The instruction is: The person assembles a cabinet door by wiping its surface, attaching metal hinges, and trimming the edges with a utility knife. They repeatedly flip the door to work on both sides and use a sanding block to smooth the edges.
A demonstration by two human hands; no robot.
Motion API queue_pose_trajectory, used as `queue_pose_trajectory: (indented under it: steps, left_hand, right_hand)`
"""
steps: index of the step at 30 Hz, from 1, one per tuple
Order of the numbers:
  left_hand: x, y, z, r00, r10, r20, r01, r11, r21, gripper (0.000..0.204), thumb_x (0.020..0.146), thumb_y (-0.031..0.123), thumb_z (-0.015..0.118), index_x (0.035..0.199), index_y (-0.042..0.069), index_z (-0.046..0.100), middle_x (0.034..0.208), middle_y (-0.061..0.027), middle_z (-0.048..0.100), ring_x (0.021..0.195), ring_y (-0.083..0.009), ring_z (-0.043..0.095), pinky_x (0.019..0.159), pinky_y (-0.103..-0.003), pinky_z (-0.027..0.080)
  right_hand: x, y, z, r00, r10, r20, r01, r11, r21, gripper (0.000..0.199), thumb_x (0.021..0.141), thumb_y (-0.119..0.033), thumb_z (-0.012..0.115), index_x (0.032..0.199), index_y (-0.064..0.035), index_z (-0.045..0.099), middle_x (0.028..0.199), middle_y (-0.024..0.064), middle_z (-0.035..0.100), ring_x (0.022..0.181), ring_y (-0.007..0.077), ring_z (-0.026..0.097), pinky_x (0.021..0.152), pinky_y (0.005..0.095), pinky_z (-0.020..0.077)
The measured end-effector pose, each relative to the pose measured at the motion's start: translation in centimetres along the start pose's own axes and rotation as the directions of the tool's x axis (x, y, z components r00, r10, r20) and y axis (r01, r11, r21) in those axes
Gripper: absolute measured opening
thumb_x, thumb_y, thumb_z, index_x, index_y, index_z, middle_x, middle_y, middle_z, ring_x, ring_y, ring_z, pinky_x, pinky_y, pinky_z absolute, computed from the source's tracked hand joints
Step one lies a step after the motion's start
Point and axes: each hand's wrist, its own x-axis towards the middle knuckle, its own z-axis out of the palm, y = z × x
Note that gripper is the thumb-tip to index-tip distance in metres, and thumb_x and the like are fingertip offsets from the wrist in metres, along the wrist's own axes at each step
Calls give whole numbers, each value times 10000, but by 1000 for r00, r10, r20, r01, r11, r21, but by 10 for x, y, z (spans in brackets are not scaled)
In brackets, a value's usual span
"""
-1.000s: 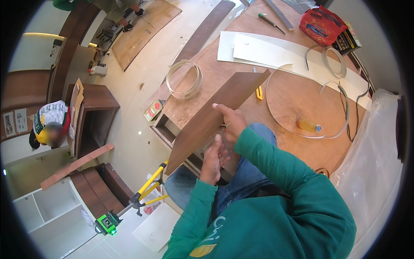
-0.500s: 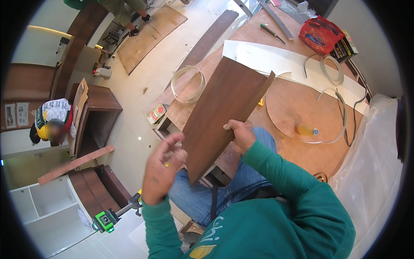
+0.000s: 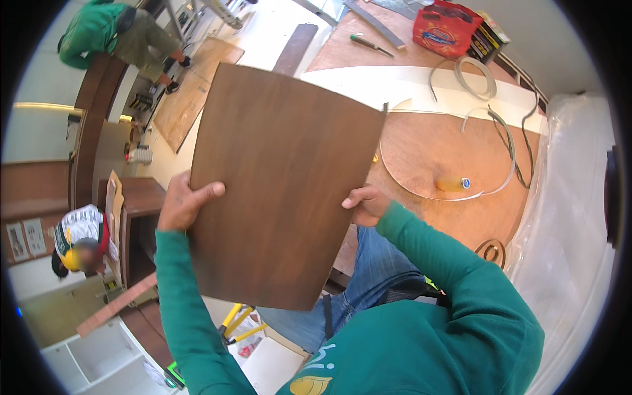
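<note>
A dark brown wood-grain panel [image 3: 280, 184] is held up in front of me, its broad face turned toward me. My left hand [image 3: 187, 201] grips its left edge, thumb on the face and fingers hidden behind. On the opposite edge, my right hand [image 3: 367, 204] has its thumb on the face too, the other fingers curled around the side. A thin strip end [image 3: 386, 107] sticks up at the panel's upper right corner. Below the panel show my legs in blue jeans [image 3: 378, 266].
A wooden worktable [image 3: 428, 155] carries a white board [image 3: 382, 82], coiled edge strip [image 3: 475, 78], a screwdriver-like tool [image 3: 372, 45], a red bag [image 3: 447, 29] and a bottle of amber liquid [image 3: 454, 184]. Plastic sheeting [image 3: 566, 197] hangs at right. Two people [image 3: 82, 240] are at left, beside cabinets.
The panel has turned from a slanted, narrow view to face me broadly. My left hand, free and raised before, has taken hold of its left edge. My right hand keeps its hold.
</note>
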Motion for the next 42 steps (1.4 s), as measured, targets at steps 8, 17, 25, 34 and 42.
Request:
queue_pose_trajectory:
  steps: [8,17,25,34,42]
  left_hand:
    - [-41,24,106,942,172,-288,-46,916,398,443,815,263,955,1086,8,715,782,-143,735,683,-215,692,683,-357,552]
    - [0,-26,131,941,278,-193,-25,627,778,478,818,413,931,954,60,638,731,-161,636,684,-417,655,616,-483,499]
    - [33,-62,137,943,301,-140,-61,572,818,472,831,420,917,974,68,637,753,-146,648,703,-399,671,627,-481,506]
    - [74,-77,132,967,243,-76,-69,536,841,492,823,443,914,995,61,655,765,-165,695,742,-417,703,656,-497,531]
    - [93,-68,124,982,188,-28,-102,648,755,514,832,430,909,1049,32,666,828,-208,746,812,-449,730,720,-502,565]
  right_hand:
    - [71,-12,-136,911,-27,-410,-281,687,-670,555,944,-152,673,1471,-12,572,1180,112,763,1073,272,745,952,459,607]
    - [115,-58,-210,613,-749,-253,-610,-245,-753,620,873,-237,840,1380,0,573,1315,231,647,1255,412,610,1051,469,534]
    - [141,-73,-220,573,-785,-233,-677,-293,-675,348,983,-253,649,1234,-12,644,1262,213,657,1177,378,638,990,464,546]
    - [89,-55,-192,545,-800,-250,-365,42,-930,286,1027,-189,556,1203,31,510,1149,366,604,924,565,671,829,631,553]
    - [48,-26,-197,662,-686,-302,-359,64,-931,288,1032,-193,563,1235,6,517,1161,311,642,1030,509,679,879,591,554]
